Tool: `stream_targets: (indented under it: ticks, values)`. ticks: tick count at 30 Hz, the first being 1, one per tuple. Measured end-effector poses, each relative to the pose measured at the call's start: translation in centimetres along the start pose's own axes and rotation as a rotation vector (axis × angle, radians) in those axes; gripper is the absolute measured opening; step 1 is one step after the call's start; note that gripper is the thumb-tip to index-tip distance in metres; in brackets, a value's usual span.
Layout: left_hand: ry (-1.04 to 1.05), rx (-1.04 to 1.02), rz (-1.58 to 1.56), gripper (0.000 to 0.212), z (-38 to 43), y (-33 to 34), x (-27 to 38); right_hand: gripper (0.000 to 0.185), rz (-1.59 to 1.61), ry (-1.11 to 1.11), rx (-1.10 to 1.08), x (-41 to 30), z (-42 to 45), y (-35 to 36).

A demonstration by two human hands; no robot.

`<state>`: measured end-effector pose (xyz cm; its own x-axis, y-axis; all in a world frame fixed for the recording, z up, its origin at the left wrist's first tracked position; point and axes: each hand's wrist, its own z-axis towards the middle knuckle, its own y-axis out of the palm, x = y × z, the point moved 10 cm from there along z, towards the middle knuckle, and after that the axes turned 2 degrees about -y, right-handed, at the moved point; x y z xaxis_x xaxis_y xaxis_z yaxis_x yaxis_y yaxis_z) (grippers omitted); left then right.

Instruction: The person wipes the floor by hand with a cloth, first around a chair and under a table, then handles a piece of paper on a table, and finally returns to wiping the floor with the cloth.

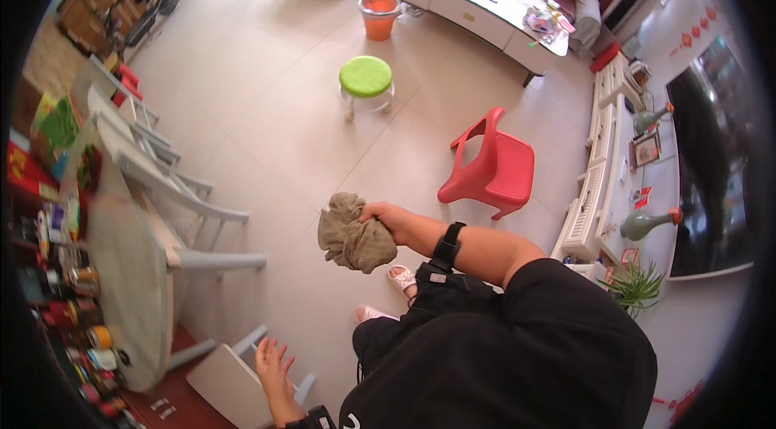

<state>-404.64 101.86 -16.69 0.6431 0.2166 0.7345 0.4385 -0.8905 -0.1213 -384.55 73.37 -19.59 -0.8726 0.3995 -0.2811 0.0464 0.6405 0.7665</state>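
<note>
A crumpled grey-brown cloth [354, 238] hangs in my right hand [388, 222], bunched up in the fingers above the tiled floor. My left hand [276, 371] is raised with its fingers apart and nothing in it. It is nearest to a small chair [227, 383] with a pale seat and grey legs. Below the cloth stand my feet in light slippers [401, 279]. Beyond my right hand is a red plastic child's chair [506, 168].
A green round stool [365, 76] on castors and an orange bucket [380, 23] stand ahead. A white coffee table [445, 5] is behind them. At left are a dining table [130, 283] and grey chairs [163, 165]; at right, a TV cabinet [606, 144] holds vases [645, 226].
</note>
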Motion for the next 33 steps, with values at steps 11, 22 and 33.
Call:
stream_targets:
  ticks: [11, 22, 33]
  values:
    - [0.123, -0.528, 0.395, 0.038, 7.9, 24.2, 11.9, 0.043, 0.383, -0.645, 0.173, -13.2, -16.8, -11.3]
    - [0.245, -0.556, 0.685, 0.033, 14.8, 41.2, 19.3, 0.047, 0.518, -1.013, 0.166, -22.2, -25.8, -19.4]
    - [0.394, -0.527, 0.816, 0.028, 25.0, 53.9, 30.8, 0.046, 0.657, -1.045, 0.205, -35.7, -22.8, -25.2]
